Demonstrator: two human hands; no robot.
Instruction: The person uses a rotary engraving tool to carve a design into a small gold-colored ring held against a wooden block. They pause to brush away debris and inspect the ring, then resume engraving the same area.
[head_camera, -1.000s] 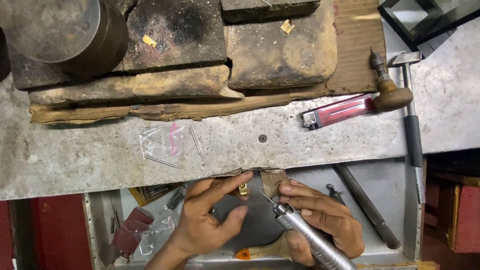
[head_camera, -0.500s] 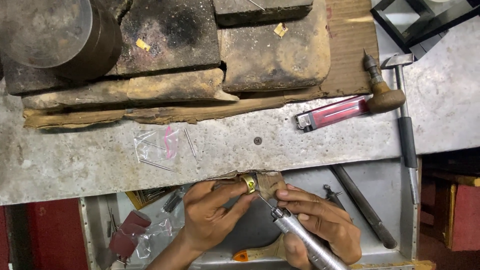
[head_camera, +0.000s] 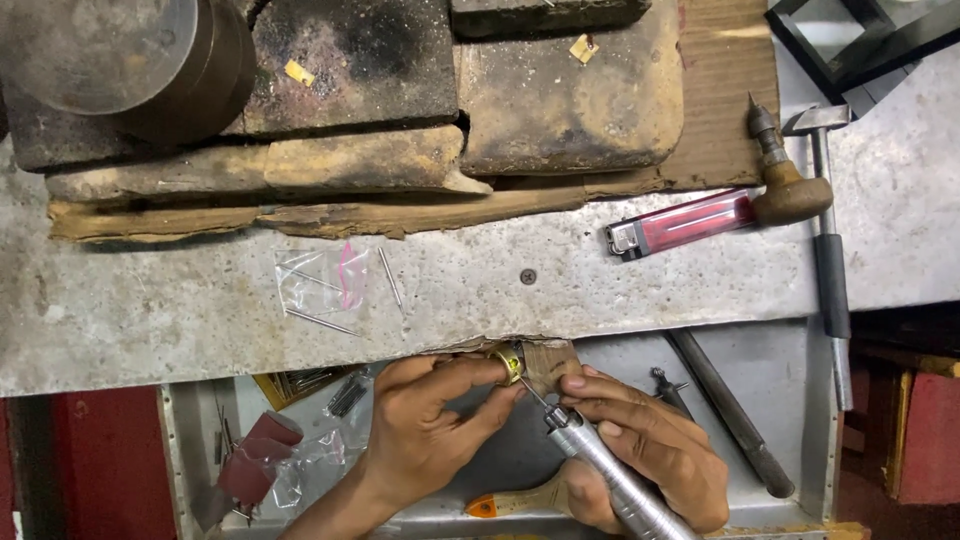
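My left hand (head_camera: 430, 430) pinches a small gold ring (head_camera: 507, 362) against a wooden bench pin (head_camera: 551, 360) at the bench's front edge. My right hand (head_camera: 650, 455) grips a silver rotary handpiece (head_camera: 615, 480) like a pen. Its thin bit touches the ring from the lower right. Both hands sit over a metal drawer tray (head_camera: 800, 420) under the bench.
A red lighter (head_camera: 685, 222), a wooden-handled tool (head_camera: 785, 185) and a hammer (head_camera: 825, 250) lie at the right. Charred blocks (head_camera: 560, 95) and a round metal block (head_camera: 120, 60) fill the back. A small clear bag (head_camera: 320, 280) and thin bits lie mid-bench. An orange-handled brush (head_camera: 515, 497) is in the tray.
My hands stay at the bench pin; the left fingers have shifted slightly on the ring. The view has drifted a little left.
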